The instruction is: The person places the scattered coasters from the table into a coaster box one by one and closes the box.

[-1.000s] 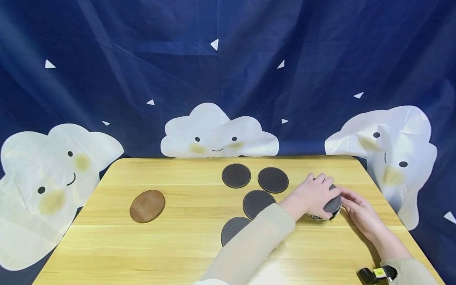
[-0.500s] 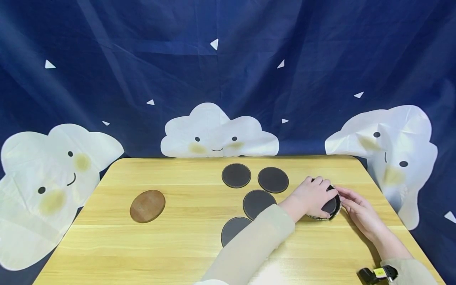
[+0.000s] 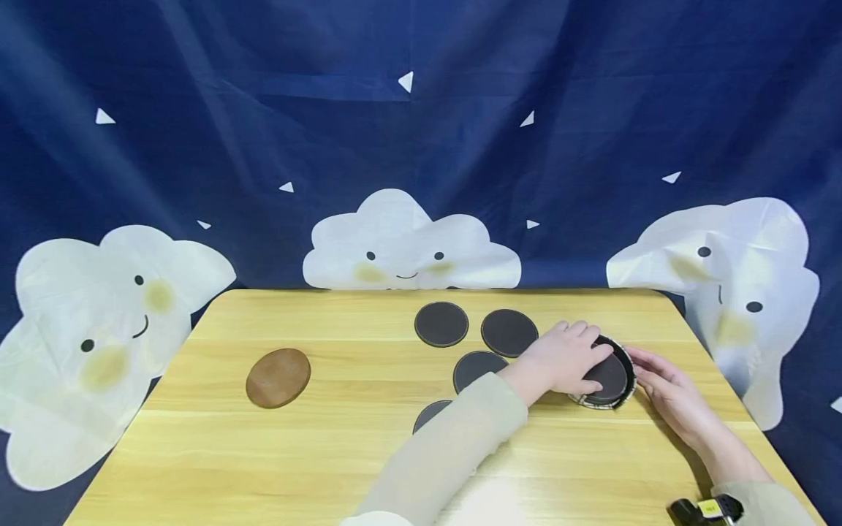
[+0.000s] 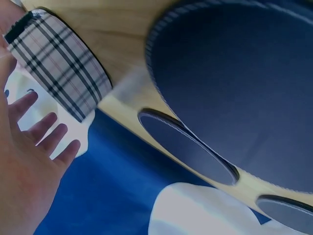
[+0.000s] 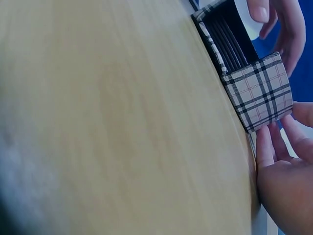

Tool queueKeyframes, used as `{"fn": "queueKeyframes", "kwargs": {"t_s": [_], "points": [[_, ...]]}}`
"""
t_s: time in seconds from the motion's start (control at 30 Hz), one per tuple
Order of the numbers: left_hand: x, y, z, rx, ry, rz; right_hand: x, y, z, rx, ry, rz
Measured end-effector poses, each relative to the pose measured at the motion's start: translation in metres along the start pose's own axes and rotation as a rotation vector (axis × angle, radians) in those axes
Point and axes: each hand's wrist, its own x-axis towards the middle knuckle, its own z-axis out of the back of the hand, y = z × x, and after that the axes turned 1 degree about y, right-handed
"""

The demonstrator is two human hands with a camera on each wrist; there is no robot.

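A round plaid coaster holder (image 3: 628, 398) stands at the table's right side. A black coaster (image 3: 607, 378) lies inside it, and several dark edges are stacked in its side slot in the right wrist view. My left hand (image 3: 567, 359) is over the holder's left edge, fingers spread, holding nothing. In the left wrist view, that left hand (image 4: 29, 147) reaches toward the holder's plaid wall (image 4: 63, 63). My right hand (image 3: 674, 398) holds the holder's right side, thumb and fingers against the plaid wall (image 5: 261, 90).
Several black coasters lie flat left of the holder, including one at the back (image 3: 441, 324) and one beside it (image 3: 509, 333). My left sleeve (image 3: 447, 446) partly covers the nearest. A brown coaster (image 3: 278, 378) lies alone on the left of the wooden table (image 3: 296, 467).
My left hand has slid left, off the coaster in the holder, uncovering more of it. The coaster sits lower inside the rim. My right hand stays at the holder; the head view has shifted slightly.
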Motion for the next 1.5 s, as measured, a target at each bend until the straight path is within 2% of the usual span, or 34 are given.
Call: {"fn": "queueKeyframes", "kwargs": {"t_s": [0.37,0.67,1.1,1.27,1.5], "points": [[-0.018,0.024,-0.007,-0.004,-0.043,0.004,-0.001,0.002,0.005,0.035,0.086,0.037],[-0.036,0.047,-0.026,-0.074,-0.032,0.031,-0.001,0.001,0.006,-0.034,0.050,0.014],[-0.085,0.099,-0.043,-0.121,-0.093,0.066,-0.001,0.002,0.006,-0.068,0.090,0.032],[-0.095,0.116,-0.053,-0.110,-0.071,0.110,-0.003,0.002,0.006,-0.082,0.082,0.027],[-0.103,0.134,-0.069,-0.164,-0.018,0.190,-0.002,0.003,0.005,-0.074,0.090,0.036]]}}
